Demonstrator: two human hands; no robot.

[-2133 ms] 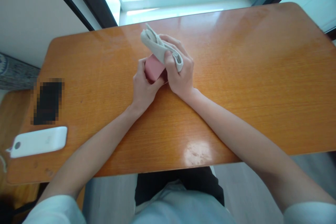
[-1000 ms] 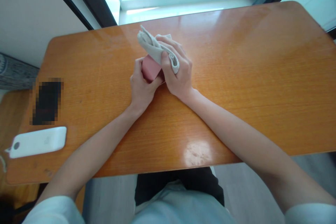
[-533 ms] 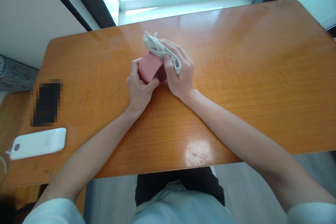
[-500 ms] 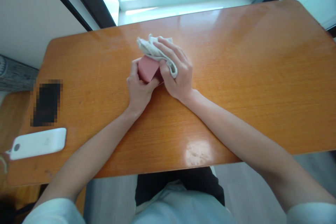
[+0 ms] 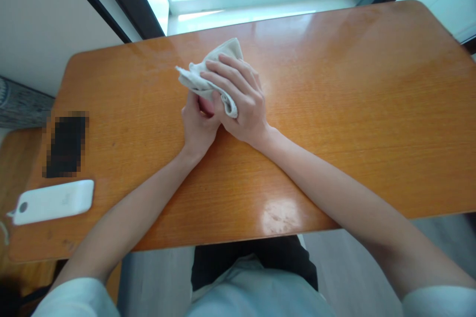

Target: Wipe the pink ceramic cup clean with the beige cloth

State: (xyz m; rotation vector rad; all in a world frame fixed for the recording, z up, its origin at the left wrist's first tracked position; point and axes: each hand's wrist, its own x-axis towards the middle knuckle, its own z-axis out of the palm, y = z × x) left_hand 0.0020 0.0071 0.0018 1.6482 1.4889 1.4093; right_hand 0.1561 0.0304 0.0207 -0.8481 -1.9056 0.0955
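the wiping looks partway done: the left hand (image 5: 198, 129) grips the pink box (image 5: 205, 105), almost hidden between both hands, while the right hand (image 5: 240, 101) is closed on the cloth (image 5: 208, 70) pressed over its top.

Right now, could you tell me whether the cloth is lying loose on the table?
No, the right hand grips the cloth, pressing it over the pink object in the left hand.
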